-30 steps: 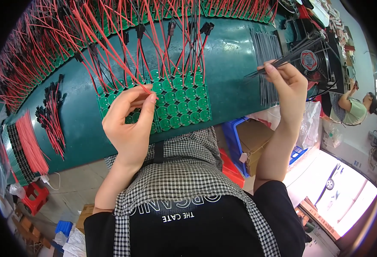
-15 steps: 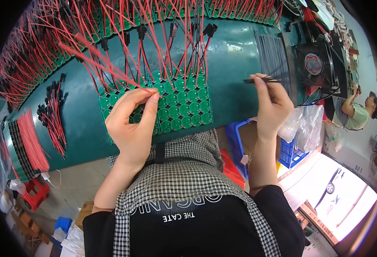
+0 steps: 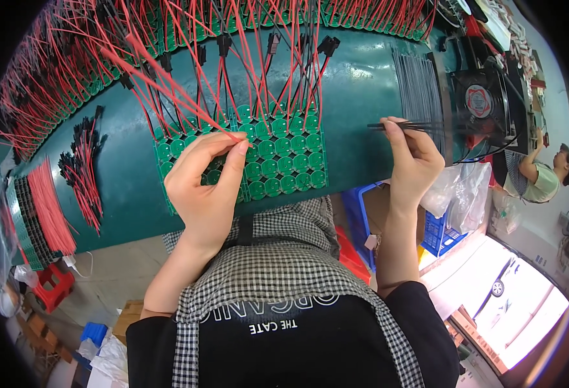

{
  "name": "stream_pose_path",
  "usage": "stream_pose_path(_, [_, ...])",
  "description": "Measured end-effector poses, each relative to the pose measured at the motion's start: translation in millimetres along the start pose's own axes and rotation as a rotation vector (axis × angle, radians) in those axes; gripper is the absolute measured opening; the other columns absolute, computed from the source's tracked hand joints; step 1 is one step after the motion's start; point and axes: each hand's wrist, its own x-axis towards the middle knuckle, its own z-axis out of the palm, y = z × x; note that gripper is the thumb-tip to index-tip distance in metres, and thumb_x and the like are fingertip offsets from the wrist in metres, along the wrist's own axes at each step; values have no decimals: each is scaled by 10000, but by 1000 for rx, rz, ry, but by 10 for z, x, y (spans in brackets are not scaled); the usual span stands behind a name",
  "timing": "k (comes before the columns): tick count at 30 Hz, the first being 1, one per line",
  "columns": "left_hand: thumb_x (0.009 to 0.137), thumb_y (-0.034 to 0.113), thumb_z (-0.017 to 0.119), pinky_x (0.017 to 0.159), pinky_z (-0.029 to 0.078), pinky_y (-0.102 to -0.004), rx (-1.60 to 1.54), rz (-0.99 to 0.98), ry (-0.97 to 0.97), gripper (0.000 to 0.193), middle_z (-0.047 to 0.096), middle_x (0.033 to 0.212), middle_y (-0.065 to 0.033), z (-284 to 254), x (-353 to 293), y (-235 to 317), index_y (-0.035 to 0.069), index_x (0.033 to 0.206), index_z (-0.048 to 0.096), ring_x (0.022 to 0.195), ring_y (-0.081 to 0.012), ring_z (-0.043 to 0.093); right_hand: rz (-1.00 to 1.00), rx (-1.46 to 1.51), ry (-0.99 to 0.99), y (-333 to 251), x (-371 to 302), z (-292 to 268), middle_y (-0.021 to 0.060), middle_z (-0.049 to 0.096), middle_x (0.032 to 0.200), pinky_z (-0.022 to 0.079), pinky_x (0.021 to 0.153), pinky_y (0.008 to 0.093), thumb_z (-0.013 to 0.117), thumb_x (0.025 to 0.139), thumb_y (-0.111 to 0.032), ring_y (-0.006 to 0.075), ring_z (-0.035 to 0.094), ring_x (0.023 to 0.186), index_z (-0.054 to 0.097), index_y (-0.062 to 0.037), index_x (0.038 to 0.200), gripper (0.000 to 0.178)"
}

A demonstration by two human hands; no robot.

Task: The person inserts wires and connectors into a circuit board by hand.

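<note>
My left hand [image 3: 208,171] pinches a few red wires [image 3: 168,90] between thumb and fingertips. It hovers over a panel of round green circuit boards [image 3: 287,158], hiding part of its left side. Along the panel's far rows, red and black wires with black connectors [image 3: 224,45] stand up. To the right, my right hand [image 3: 413,155] is closed on a small bunch of black wires [image 3: 408,125], held roughly level above the green work surface. Beyond that hand lies a row of dark grey wires [image 3: 419,84] side by side.
More wired boards [image 3: 232,21] fill the table's far side. Red wires [image 3: 52,207] and bundled connector leads [image 3: 85,174] lie at left. A black fan [image 3: 478,100] stands at right, near another person [image 3: 535,168]. Below the table are a blue crate [image 3: 441,233] and red stool [image 3: 53,288].
The view has shifted slightly, so the panel and wires sit a little further right. Both hands keep their pinch; the black wires in my right hand look more level and blurred at their right ends.
</note>
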Motion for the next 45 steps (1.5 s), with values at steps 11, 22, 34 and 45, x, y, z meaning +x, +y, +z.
stream_pose_path(11, [794,-26,686,707,526,-250,-4,-52,8,83,695,859,-105,-7,-24,-23,-44,874,674,771,-149,659,-14,-131,27,-57,-68,29,86,702,826,501,687,230,717,767,24,110,637,733,698,59,817,64])
stream_pose_path(22, [800,-17,688,683,546,-253,-25,-131,-15,86,697,855,-112,-13,32,30,-52,876,669,754,-152,677,-190,-42,-387,-319,-327,837,104,694,782,521,637,272,736,733,7,200,676,714,681,38,785,82])
stream_pose_path(34, [818,-38,669,701,527,-216,92,-53,-77,93,692,871,-86,-9,25,18,-61,908,665,764,-104,656,-254,-137,-339,-242,-379,887,103,694,800,522,639,273,731,745,7,197,669,699,695,25,821,86])
stream_pose_path(45, [768,11,704,638,525,-287,149,9,-48,96,694,827,-110,19,40,18,-10,859,681,715,-211,677,-243,-115,-314,-244,-385,908,100,695,801,522,634,269,742,744,0,176,668,686,690,29,816,93])
